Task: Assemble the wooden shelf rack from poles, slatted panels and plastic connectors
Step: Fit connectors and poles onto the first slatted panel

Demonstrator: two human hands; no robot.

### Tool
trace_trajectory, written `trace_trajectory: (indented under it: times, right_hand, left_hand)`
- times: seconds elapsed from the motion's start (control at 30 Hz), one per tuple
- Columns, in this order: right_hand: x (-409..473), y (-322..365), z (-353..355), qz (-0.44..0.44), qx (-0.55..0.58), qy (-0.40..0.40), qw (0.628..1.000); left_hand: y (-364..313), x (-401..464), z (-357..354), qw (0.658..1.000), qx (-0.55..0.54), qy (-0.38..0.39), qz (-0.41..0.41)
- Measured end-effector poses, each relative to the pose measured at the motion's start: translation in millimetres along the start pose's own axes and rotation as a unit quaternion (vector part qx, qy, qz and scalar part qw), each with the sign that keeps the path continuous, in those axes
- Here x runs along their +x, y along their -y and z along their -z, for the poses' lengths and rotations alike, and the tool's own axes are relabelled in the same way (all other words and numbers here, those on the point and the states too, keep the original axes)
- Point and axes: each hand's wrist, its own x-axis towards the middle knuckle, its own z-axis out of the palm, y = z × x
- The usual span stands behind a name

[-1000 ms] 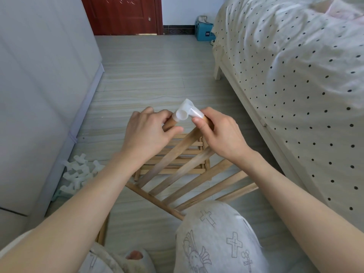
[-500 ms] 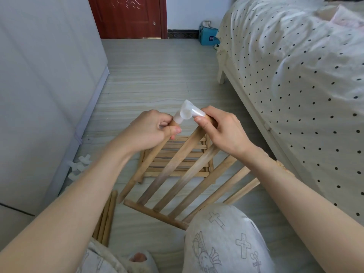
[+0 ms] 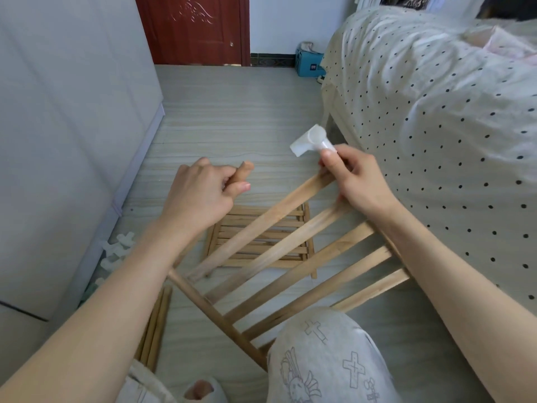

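Observation:
A slatted wooden panel [image 3: 290, 257] leans across my lap, tilted up toward the right. A white plastic connector [image 3: 311, 141] sits on its upper corner, and my right hand [image 3: 357, 181] grips that corner just below the connector. My left hand [image 3: 200, 193] is closed around a wooden pole [image 3: 244, 170], whose free end pokes out past my fingers, apart from the connector. A second slatted panel [image 3: 261, 237] lies flat on the floor beneath.
Several loose white connectors [image 3: 116, 248] lie by the grey cabinet [image 3: 66, 141] on the left. Spare poles [image 3: 157, 324] rest on the floor near my left forearm. A bed with a dotted cover [image 3: 436, 126] stands close on the right. A blue box [image 3: 309, 65] sits by the far wall.
The pole end in my left hand has come away from the connector and moved left. The connector stays on the panel corner in my right hand.

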Motion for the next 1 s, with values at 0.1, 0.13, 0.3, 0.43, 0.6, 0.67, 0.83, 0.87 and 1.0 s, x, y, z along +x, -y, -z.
trace_trajectory:
  times: [0.1,0.13,0.3,0.43,0.6,0.67,0.83,0.87,1.0]
  right_hand:
    - [-8,2,-11,0.005,0.004,0.021,1.000]
    - [-11,2,-13,0.009,0.001,0.025,1.000]
    - [-14,3,-24,0.030,-0.044,0.032,0.998]
    - [-5,-2,-37,0.054,-0.124,0.057,0.989]
    - [25,-10,-80,0.097,-0.260,0.142,0.950]
    - [37,-17,-103,0.105,-0.288,0.189,0.933]
    - [62,-45,-162,0.103,-0.301,0.264,0.911]
    - [67,-51,-172,0.104,-0.293,0.268,0.912]
    - [95,-74,-204,0.102,-0.256,0.255,0.927]
  left_hand:
    - [-8,1,0,1.000,-0.016,-0.022,-0.005]
    - [-7,2,0,0.999,-0.024,-0.028,-0.003]
    - [6,10,-5,0.984,-0.161,-0.005,0.076]
    - [36,27,-6,0.913,-0.340,-0.007,0.226]
    - [110,24,-20,0.842,-0.370,-0.005,0.393]
    - [142,9,-37,0.817,-0.363,-0.014,0.448]
    - [212,-39,-96,0.710,-0.383,-0.023,0.591]
    - [225,-47,-108,0.690,-0.392,-0.026,0.607]
    - [270,-60,-150,0.603,-0.440,-0.019,0.665]
